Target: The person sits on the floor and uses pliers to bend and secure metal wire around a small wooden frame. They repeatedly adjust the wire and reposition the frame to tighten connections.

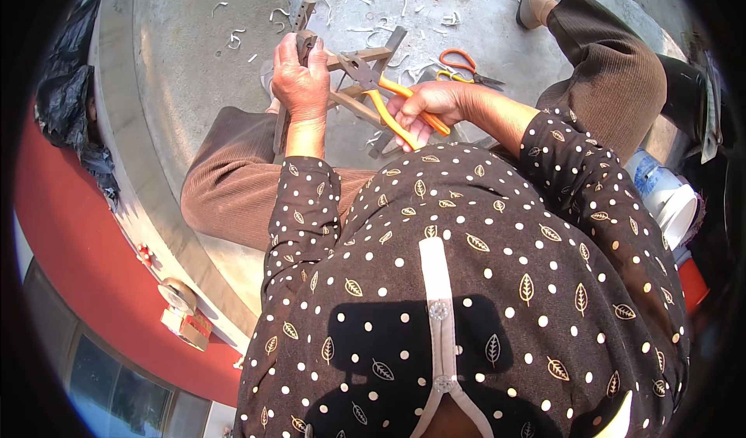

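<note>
Left hand (299, 77) clamped around wooden frame (353, 88). Right hand (427, 108) grips orange-handled pliers (381, 88), nose at frame. Red-yellow box (186, 325) on ledge lower left.

Orange-handled scissors (466, 67) lie on the grey concrete floor (179, 65) toward its far edge, among scattered pale offcuts (233, 40). A white plastic bucket (674, 205) stands at the right edge, black plastic sheeting (66, 88) at the left.
</note>
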Demonstrator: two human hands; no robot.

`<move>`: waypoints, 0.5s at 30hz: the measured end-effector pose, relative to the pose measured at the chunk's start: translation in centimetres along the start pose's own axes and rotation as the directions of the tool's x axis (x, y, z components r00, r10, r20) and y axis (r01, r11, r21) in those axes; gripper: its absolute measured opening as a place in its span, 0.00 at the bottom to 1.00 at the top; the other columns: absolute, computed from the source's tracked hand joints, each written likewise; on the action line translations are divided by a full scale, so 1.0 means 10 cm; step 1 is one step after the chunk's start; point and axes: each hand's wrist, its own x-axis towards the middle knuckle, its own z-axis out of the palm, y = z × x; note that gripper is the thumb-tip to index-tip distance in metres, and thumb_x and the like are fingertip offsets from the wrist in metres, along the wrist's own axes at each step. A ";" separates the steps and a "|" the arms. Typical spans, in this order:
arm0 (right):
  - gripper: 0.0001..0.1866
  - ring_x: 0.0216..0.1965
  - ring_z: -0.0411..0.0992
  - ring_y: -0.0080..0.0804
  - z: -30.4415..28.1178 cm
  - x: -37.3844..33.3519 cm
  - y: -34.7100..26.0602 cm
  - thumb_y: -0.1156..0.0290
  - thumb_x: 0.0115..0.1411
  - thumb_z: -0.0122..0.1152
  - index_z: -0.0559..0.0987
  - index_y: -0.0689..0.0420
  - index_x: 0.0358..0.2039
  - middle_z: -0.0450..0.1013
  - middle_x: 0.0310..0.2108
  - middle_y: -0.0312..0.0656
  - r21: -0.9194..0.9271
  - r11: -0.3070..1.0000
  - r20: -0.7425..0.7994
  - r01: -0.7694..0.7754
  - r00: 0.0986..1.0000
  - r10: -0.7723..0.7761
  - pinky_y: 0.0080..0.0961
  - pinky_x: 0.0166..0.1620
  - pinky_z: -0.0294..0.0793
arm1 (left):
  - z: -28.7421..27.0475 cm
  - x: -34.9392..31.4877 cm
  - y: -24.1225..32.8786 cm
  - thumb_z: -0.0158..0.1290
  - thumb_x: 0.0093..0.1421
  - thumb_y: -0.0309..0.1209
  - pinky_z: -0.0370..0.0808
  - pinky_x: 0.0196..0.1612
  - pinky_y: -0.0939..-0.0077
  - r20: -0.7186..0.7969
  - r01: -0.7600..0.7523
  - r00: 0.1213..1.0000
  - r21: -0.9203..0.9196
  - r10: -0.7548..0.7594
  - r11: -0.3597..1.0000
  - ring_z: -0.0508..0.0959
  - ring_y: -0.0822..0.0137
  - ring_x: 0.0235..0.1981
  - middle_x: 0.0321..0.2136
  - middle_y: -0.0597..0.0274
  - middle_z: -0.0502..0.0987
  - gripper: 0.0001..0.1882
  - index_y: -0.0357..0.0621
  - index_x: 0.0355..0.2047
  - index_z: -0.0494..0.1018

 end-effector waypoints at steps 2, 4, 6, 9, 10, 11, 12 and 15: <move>0.17 0.30 0.79 0.42 -0.06 0.02 0.02 0.77 0.48 0.52 0.70 0.64 0.41 0.77 0.33 0.52 -0.033 0.999 -0.109 -0.008 0.994 0.004 0.33 0.34 0.82 | -0.03 -0.01 -0.04 0.61 0.51 0.31 0.75 0.36 0.63 -0.008 0.030 1.000 -0.008 -0.030 1.000 0.78 0.51 0.33 0.35 0.50 0.76 0.19 0.39 0.43 0.71; 0.16 0.27 0.79 0.35 -0.08 -0.06 -0.04 0.78 0.46 0.51 0.72 0.63 0.38 0.77 0.32 0.49 -0.256 0.965 -0.311 -0.048 0.950 -0.035 0.28 0.30 0.81 | 0.00 -0.05 0.00 0.61 0.51 0.31 0.75 0.37 0.63 -0.010 0.007 1.000 -0.006 -0.007 1.000 0.78 0.51 0.34 0.35 0.50 0.76 0.20 0.39 0.43 0.71; 0.17 0.31 0.78 0.30 -0.06 -0.10 -0.11 0.76 0.46 0.53 0.73 0.63 0.40 0.77 0.34 0.45 -0.362 0.932 -0.392 0.002 0.907 -0.154 0.25 0.34 0.79 | 0.01 -0.06 0.05 0.61 0.51 0.31 0.75 0.39 0.64 -0.007 -0.007 1.000 -0.002 0.007 1.000 0.78 0.52 0.35 0.36 0.51 0.76 0.20 0.38 0.43 0.71; 0.18 0.37 0.76 0.26 0.06 -0.17 -0.17 0.74 0.47 0.56 0.72 0.63 0.40 0.76 0.35 0.41 -0.450 0.888 -0.396 0.099 0.869 -0.298 0.22 0.44 0.74 | -0.03 -0.09 -0.02 0.61 0.52 0.31 0.74 0.40 0.65 -0.010 0.033 0.999 -0.058 -0.033 0.998 0.78 0.52 0.36 0.36 0.52 0.76 0.20 0.39 0.44 0.71; 0.18 0.37 0.75 0.26 0.11 -0.21 -0.20 0.74 0.47 0.56 0.72 0.63 0.40 0.75 0.34 0.41 -0.487 0.869 -0.403 0.090 0.859 -0.315 0.22 0.44 0.74 | -0.03 -0.09 -0.07 0.61 0.51 0.31 0.74 0.41 0.66 -0.024 0.027 0.999 -0.034 -0.028 0.999 0.78 0.54 0.37 0.37 0.52 0.76 0.20 0.39 0.44 0.72; 0.18 0.37 0.75 0.26 0.14 -0.24 -0.21 0.74 0.47 0.56 0.72 0.63 0.40 0.75 0.34 0.40 -0.523 0.848 -0.409 0.080 0.850 -0.333 0.22 0.45 0.73 | -0.06 -0.09 -0.12 0.61 0.51 0.31 0.74 0.42 0.66 -0.013 0.057 0.998 -0.059 -0.058 0.997 0.78 0.55 0.38 0.37 0.52 0.76 0.21 0.39 0.44 0.72; 0.17 0.24 0.71 0.26 0.07 -0.16 -0.15 0.73 0.46 0.56 0.71 0.62 0.38 0.74 0.28 0.41 -0.582 0.809 -0.414 0.079 0.828 -0.378 0.23 0.28 0.68 | -0.08 -0.10 -0.17 0.61 0.51 0.31 0.74 0.42 0.66 -0.002 0.087 0.996 -0.084 -0.087 0.993 0.78 0.55 0.38 0.37 0.53 0.76 0.21 0.38 0.44 0.72; 0.17 0.06 0.63 0.26 0.07 -0.07 -0.11 0.72 0.45 0.54 0.68 0.61 0.38 0.72 0.23 0.42 -0.697 0.716 -0.408 0.040 0.799 -0.442 0.24 0.07 0.57 | -0.13 -0.11 -0.24 0.62 0.51 0.32 0.74 0.44 0.67 0.033 0.123 0.992 -0.134 -0.120 0.983 0.77 0.59 0.39 0.38 0.54 0.75 0.22 0.38 0.45 0.71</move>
